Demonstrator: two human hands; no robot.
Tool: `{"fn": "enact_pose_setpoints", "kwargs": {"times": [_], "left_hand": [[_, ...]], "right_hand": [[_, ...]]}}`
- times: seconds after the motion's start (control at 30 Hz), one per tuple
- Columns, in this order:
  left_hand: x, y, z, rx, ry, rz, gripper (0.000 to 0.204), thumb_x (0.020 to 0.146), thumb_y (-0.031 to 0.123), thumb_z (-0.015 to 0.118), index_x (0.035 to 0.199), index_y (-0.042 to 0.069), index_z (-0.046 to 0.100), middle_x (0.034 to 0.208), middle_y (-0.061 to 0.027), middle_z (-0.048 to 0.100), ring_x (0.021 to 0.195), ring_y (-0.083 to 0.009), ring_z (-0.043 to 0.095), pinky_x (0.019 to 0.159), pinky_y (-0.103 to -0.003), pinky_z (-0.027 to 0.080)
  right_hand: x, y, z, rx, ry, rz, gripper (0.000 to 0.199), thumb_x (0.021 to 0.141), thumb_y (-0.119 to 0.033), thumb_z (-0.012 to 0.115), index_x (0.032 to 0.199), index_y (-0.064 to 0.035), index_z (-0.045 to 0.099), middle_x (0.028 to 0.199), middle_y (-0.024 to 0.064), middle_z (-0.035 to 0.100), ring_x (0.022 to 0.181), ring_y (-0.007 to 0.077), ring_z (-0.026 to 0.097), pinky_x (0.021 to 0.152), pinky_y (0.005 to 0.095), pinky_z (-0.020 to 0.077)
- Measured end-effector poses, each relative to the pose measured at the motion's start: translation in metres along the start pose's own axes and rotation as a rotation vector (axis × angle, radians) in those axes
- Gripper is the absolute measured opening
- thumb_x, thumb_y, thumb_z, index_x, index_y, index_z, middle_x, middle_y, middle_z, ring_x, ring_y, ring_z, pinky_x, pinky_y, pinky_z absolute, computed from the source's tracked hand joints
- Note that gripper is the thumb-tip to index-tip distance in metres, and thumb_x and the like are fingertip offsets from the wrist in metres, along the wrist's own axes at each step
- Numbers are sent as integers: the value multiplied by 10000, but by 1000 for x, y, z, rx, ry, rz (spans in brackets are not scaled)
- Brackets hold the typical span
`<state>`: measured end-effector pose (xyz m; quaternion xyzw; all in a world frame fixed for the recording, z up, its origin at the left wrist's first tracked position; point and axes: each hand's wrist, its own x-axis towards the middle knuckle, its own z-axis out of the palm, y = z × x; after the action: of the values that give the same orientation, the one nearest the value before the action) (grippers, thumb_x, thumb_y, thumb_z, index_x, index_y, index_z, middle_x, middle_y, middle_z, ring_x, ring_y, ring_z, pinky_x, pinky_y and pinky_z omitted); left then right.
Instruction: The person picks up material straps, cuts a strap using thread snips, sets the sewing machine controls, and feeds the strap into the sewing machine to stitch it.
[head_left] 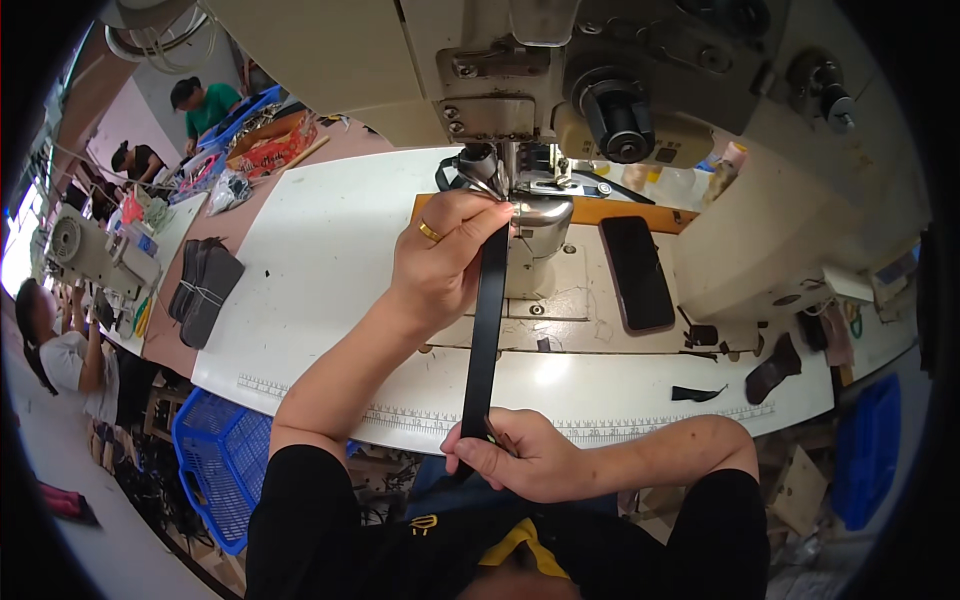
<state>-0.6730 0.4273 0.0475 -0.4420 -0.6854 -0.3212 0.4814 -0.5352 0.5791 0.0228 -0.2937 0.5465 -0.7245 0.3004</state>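
Observation:
A long black strap (485, 330), leather-like, runs from beneath the needle area of a post-bed sewing machine (540, 225) down past the table's front edge. At its upper end, my left hand (440, 255), with a gold ring, is closed on the strap right by the presser foot. Lower down, my right hand (525, 458) grips the strap between thumb and fingers in front of my body. A small brownish piece also shows at the right fingers, too little visible to name. The left fingers partly hide the stitching spot.
A dark phone (637, 273) lies right of the machine post, near black scraps (697, 393). On the left are a tied bundle of dark grey pieces (205, 288) and a blue basket (225, 450) below table height. Other people work at the far left.

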Motion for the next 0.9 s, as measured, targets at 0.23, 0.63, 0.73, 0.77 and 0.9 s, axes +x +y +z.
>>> {"fn": "enact_pose_setpoints", "kwargs": {"times": [0.23, 0.63, 0.73, 0.77, 0.9], "left_hand": [[-1, 0, -1, 22, 29, 0, 392, 624, -92, 671, 997, 14, 614, 863, -70, 582, 734, -203, 599, 601, -275, 485], [0, 0, 0, 23, 38, -20, 383, 621, -78, 679, 987, 23, 625, 865, -70, 595, 735, -200, 579, 610, -267, 468], [-1, 0, 0, 37, 43, -21, 375, 628, -78, 677, 987, 22, 627, 867, -70, 595, 742, -200, 581, 616, -269, 470], [-1, 0, 0, 39, 45, -20, 375, 628, -78, 677, 987, 22, 627, 867, -70, 595, 742, -200, 581, 616, -269, 470], [-2, 0, -1, 47, 36, -24, 356, 639, -72, 677, 980, 21, 630, 869, -70, 595, 750, -204, 585, 623, -274, 473]], "right_hand": [[1, -1, 4, -2, -12, 20, 219, 945, -186, 465, 987, 17, 535, 789, 21, 560, 724, 66, 499, 655, 217, 423], [2, -1, 2, 12, -14, 18, 225, 946, -206, 467, 967, 7, 537, 772, 13, 553, 711, 69, 488, 643, 225, 418], [2, 0, 2, 8, -17, 19, 228, 947, -208, 467, 966, 7, 538, 772, 12, 553, 710, 69, 487, 642, 225, 417], [2, 0, 2, 4, -16, 24, 230, 947, -210, 467, 967, 8, 539, 774, 13, 554, 711, 69, 488, 643, 225, 417], [3, 7, 1, -30, -58, -59, 244, 954, -219, 438, 1053, -14, 524, 868, 31, 593, 580, 36, 468, 511, 179, 415]]}}
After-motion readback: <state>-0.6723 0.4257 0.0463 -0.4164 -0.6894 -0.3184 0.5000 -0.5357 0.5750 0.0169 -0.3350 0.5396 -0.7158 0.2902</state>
